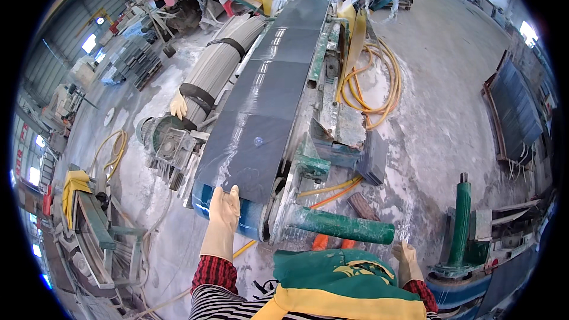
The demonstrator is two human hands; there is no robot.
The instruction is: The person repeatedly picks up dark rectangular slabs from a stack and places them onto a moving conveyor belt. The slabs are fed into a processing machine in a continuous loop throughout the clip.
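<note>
A row of dark grey stone slabs lies end to end along a conveyor belt, the nearest slab (246,148) reaching over the blue end roller (255,218). My left hand (224,208), in a cream rubber glove, is at that slab's near edge. Its fingers and thumb point up and stand slightly apart, with the fingertips against the edge. To the lower right, my gloved right hand (408,261) is below the end of a green cylindrical arm (347,225). Its visible fingers are stretched out, apparently around nothing; part of it is hidden by the green and yellow apron (344,278).
A motor (172,142) sits left of the conveyor, with a spare cream glove (178,105) above it. Yellow hoses (388,83) coil on the right floor. A green post (460,225) stands at lower right. Leaning slabs (515,106) are at far right.
</note>
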